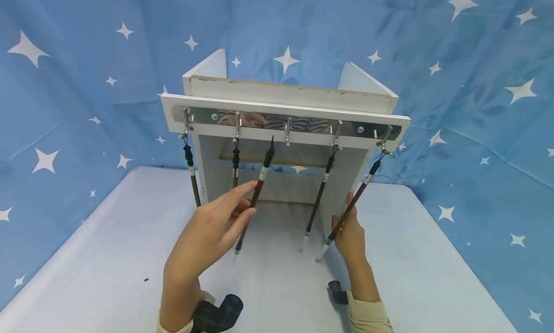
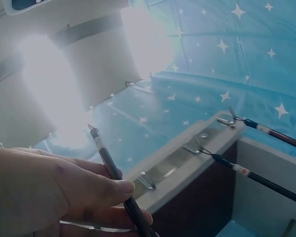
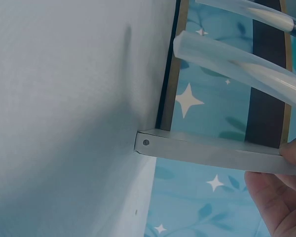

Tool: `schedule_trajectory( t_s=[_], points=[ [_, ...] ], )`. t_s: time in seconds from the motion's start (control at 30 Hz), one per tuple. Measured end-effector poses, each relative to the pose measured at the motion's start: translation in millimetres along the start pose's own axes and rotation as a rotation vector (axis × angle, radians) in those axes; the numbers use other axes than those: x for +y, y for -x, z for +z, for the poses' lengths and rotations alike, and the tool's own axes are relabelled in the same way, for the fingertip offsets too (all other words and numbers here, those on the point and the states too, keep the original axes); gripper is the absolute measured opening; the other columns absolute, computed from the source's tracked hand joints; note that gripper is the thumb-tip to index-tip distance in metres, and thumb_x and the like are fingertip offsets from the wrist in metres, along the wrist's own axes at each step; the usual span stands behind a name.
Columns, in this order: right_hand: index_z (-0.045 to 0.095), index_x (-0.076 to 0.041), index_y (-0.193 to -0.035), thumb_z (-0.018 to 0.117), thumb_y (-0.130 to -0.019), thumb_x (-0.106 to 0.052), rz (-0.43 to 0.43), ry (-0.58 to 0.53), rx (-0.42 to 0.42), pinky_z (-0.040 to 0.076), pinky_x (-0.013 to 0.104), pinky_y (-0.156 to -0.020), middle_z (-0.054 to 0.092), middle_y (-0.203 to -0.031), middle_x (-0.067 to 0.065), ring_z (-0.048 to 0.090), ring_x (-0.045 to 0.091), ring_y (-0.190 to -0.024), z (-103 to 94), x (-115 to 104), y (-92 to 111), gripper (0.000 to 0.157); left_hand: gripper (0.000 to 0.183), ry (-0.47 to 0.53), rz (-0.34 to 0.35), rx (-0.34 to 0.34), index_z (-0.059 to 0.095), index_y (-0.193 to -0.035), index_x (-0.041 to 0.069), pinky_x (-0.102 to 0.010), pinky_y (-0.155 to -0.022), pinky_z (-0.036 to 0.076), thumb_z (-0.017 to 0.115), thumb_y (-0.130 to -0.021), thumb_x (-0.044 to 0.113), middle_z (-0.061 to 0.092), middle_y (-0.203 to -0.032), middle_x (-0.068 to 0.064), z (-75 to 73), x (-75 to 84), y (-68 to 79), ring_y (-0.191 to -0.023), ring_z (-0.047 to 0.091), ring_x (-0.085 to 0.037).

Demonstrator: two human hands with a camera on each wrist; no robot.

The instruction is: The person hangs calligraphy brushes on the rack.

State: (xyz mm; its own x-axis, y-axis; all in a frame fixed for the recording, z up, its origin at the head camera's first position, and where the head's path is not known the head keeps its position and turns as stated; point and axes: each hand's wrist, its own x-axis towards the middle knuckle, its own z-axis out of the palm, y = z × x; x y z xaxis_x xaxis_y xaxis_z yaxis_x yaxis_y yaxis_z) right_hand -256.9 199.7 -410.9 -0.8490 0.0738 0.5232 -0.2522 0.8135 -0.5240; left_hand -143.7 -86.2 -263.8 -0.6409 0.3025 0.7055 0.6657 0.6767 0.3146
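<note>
My left hand (image 1: 207, 236) pinches the dark brown handle of a calligraphy brush (image 1: 257, 193) between thumb and fingers. The brush tilts, its black loop end up near the middle hook (image 1: 287, 131) of a mirrored hook strip (image 1: 264, 121) and its bristle end down. In the left wrist view the pinched brush (image 2: 108, 160) stands just left of the rack. My right hand (image 1: 351, 236) grips the front edge of the white rack's right side panel (image 3: 212, 151), thumb on one face and fingers on the other. A hanging brush (image 1: 352, 203) crosses in front of this hand.
More brushes hang by loops: one at far left (image 1: 193, 174), one beside it (image 1: 235, 162), one right of middle (image 1: 322, 188). Clear caps (image 3: 237, 61) cover tips at the right. The rack stands on a white-covered table (image 1: 99, 265) before a blue star curtain (image 1: 108, 49).
</note>
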Motion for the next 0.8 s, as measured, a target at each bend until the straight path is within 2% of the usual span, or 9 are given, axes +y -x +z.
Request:
schedule_trajectory(
  t_s=[0.13, 0.37, 0.5, 0.6, 0.8],
  points=[
    [0.011, -0.011, -0.146, 0.056, -0.088, -0.009, -0.026, 0.002, 0.013, 0.053, 0.041, -0.050, 0.062, -0.088, 0.031, 0.063, 0.036, -0.057, 1.6, -1, -1, 0.074, 0.046, 0.001, -0.016, -0.014, 0.050, -0.127, 0.007, -0.017, -0.056, 0.047, 0.064, -0.083, 0.008, 0.064, -0.082, -0.001, 6.0, -3.2, -0.6, -0.066, 0.056, -0.006],
    [0.014, -0.007, -0.144, 0.060, -0.085, -0.006, -0.105, 0.029, 0.076, 0.051, 0.039, -0.044, 0.061, -0.085, 0.030, 0.061, 0.035, -0.051, 2.3, 3, 1, 0.075, 0.044, 0.001, -0.095, -0.109, 0.050, -0.128, 0.012, -0.016, -0.052, 0.042, 0.062, -0.086, 0.013, 0.065, -0.083, 0.002, 10.3, -8.0, -2.5, -0.060, 0.049, -0.003],
    [0.015, -0.006, -0.144, 0.060, -0.085, -0.005, -0.118, 0.025, 0.078, 0.050, 0.039, -0.044, 0.061, -0.077, 0.027, 0.060, 0.033, -0.049, 1.8, 4, -1, 0.075, 0.044, -0.015, -0.108, -0.119, 0.052, -0.127, 0.012, -0.016, -0.053, 0.042, 0.064, -0.085, 0.014, 0.063, -0.079, 0.003, 11.0, -10.0, -2.3, -0.059, 0.047, -0.002],
    [0.016, -0.004, -0.144, 0.060, -0.085, -0.005, -0.124, 0.027, 0.084, 0.050, 0.039, -0.043, 0.061, -0.077, 0.027, 0.059, 0.032, -0.047, 1.1, 3, -2, 0.074, 0.044, -0.015, -0.108, -0.121, 0.053, -0.127, 0.012, -0.016, -0.053, 0.042, 0.064, -0.085, 0.015, 0.062, -0.079, 0.004, 12.0, -11.1, -2.3, -0.060, 0.048, -0.002],
    [0.015, -0.006, -0.144, 0.059, -0.087, -0.008, -0.102, 0.018, 0.073, 0.051, 0.040, -0.046, 0.059, -0.096, 0.035, 0.061, 0.036, -0.052, 2.0, 3, 1, 0.072, 0.044, 0.001, -0.119, -0.120, 0.053, -0.126, 0.017, -0.016, -0.052, 0.041, 0.064, -0.084, 0.018, 0.064, -0.082, 0.004, 13.5, -11.4, -4.0, -0.060, 0.048, -0.001]
  ],
)
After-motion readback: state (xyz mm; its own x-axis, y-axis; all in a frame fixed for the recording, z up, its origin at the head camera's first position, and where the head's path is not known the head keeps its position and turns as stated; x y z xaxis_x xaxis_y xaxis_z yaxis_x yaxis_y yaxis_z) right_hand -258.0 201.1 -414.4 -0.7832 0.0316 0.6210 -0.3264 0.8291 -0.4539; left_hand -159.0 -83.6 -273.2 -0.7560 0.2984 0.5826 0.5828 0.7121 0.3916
